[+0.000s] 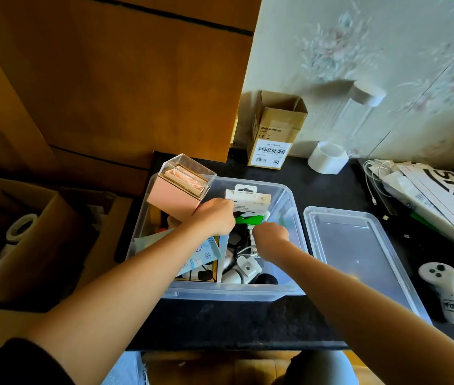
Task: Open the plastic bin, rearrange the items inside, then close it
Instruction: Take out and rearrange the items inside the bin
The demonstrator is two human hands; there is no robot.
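The clear plastic bin point(231, 291) stands open on the black table, its lid point(359, 254) lying flat to its right. My left hand point(214, 216) grips a pink box with a clear top point(180, 187), tilted above the bin's far left corner. My right hand point(270, 238) reaches down into the middle of the bin with curled fingers among white chargers and black cables point(243, 262); what it grips is hidden. A white carded adapter pack point(248, 197) stands at the bin's back. A light blue packet point(202, 255) lies in the left part.
A cardboard box point(274, 132) and a white cup point(327, 158) stand at the table's back by the wall. A white game controller point(443, 287) lies right of the lid. Papers and cables point(428, 195) pile at the far right. An open carton with a tape roll point(21, 226) sits left.
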